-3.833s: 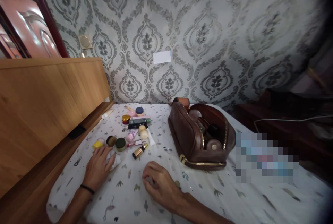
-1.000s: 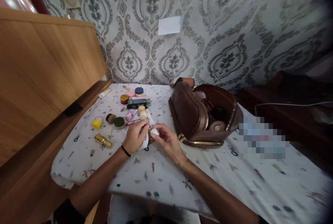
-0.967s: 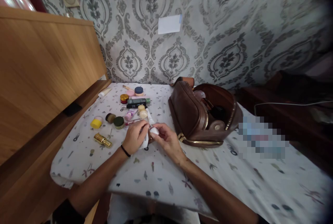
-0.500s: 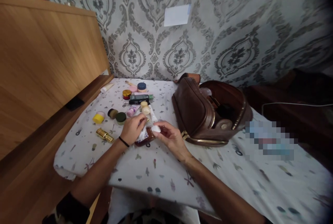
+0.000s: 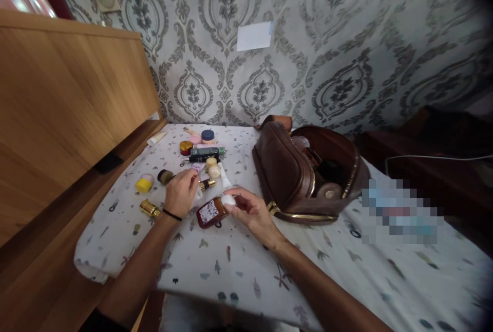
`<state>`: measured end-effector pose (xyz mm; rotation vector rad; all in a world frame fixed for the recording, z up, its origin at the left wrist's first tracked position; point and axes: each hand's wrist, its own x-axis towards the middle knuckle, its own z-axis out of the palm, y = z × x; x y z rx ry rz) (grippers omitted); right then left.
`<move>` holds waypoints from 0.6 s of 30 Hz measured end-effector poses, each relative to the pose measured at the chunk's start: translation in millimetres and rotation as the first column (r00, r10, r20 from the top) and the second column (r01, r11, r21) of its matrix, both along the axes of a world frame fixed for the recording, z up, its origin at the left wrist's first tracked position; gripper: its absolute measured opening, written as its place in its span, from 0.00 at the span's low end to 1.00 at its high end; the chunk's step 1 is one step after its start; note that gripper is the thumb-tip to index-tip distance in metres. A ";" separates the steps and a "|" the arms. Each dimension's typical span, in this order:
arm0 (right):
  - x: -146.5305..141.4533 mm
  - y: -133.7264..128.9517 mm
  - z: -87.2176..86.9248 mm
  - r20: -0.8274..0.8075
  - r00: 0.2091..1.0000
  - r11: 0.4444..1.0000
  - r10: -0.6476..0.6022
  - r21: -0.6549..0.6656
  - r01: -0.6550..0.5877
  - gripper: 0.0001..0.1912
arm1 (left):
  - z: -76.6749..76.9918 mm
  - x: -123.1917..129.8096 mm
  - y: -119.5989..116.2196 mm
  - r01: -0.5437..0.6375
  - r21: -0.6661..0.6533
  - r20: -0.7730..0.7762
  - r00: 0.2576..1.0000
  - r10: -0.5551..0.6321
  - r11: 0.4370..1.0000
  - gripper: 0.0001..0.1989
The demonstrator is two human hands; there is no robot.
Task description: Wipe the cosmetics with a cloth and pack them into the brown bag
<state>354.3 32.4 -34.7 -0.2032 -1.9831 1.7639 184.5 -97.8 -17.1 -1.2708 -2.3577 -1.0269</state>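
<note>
Fingers of my right hand [image 5: 251, 211] grip the white cap [image 5: 228, 200] of an amber-brown bottle [image 5: 208, 213] with a patterned white label. The bottle lies tilted over the cloth, its base toward the left. My left hand [image 5: 182, 191], with a black band at the wrist, is closed just left of the bottle, apart from it. A whitish, soft-looking piece [image 5: 197, 196] shows under its fingers, mostly hidden; I cannot tell its kind. Close by are a gold-and-black tube [image 5: 207, 184], a white squeeze tube [image 5: 224, 175] and small cream-coloured jars [image 5: 213, 168].
An open brown leather bag [image 5: 283, 167] stands to the right. Several jars and tubes, including a blue-lidded jar [image 5: 208, 136], lie toward the wall. A yellow-lidded jar [image 5: 144, 184] and a gold bottle [image 5: 149, 208] sit at left. A wooden cabinet [image 5: 77, 100] borders the left side.
My left hand has drawn left, away from the bottle, with the whitish piece. The bottle's label and the gold-and-black tube now show more fully. My right hand stays on the cap.
</note>
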 end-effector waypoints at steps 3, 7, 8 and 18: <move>1.3 -2.3 4.3 -0.013 1.000 1.000 0.011 0.026 -0.010 0.16 | 9.2 13.8 10.0 0.045 0.290 0.256 0.959 -0.123 0.956 0.07; 2.0 -3.0 4.6 -0.057 0.998 0.998 0.023 0.065 -0.020 0.14 | 12.7 39.6 24.8 0.233 0.318 0.323 0.885 -0.336 0.919 0.11; 1.7 -2.4 3.7 -0.068 0.997 0.998 0.027 0.059 -0.022 0.14 | 11.0 43.6 26.2 0.289 0.256 0.304 0.882 -0.360 0.923 0.13; 0.1 0.1 0.9 -0.081 0.995 0.994 0.057 -0.085 -0.064 0.11 | -10.8 33.3 1.5 0.393 0.050 0.300 0.871 -0.389 0.918 0.19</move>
